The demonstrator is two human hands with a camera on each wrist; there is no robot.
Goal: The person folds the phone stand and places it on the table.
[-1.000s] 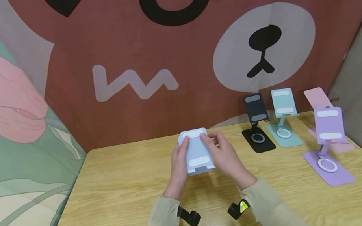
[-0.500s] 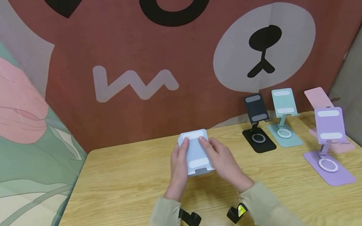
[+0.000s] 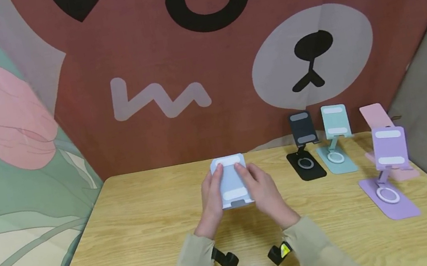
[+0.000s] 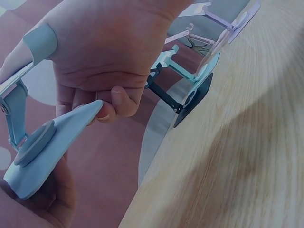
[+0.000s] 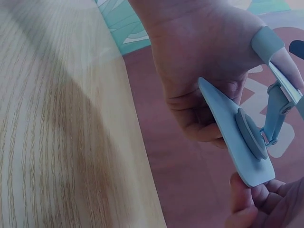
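Above the middle of the table, both hands hold a light blue folding phone stand (image 3: 232, 181), partly folded. The left hand (image 3: 210, 197) grips its left side and the right hand (image 3: 263, 188) its right side. Both thumbs lie on the upper plate in the head view. In the left wrist view, fingers curl beneath the base plate (image 4: 71, 135), and the hinged arm (image 4: 16, 114) stands bent between the two plates. The right wrist view shows the round ring (image 5: 251, 134) on the base's inner face and a gap between the plates.
At the table's right stand several unfolded phone stands: a black one (image 3: 306, 164), a teal one (image 3: 336, 119), a pink one (image 3: 373, 114) and a purple one (image 3: 389, 146) in front of the pink. Behind the wooden table (image 3: 142, 239) hangs a printed bear cloth (image 3: 236, 119).
The right hand's fingers have drawn in behind the phone stand's right edge, and its thumb has shifted slightly left. The phone stand sits slightly lower in the head view. The other stands are unmoved.
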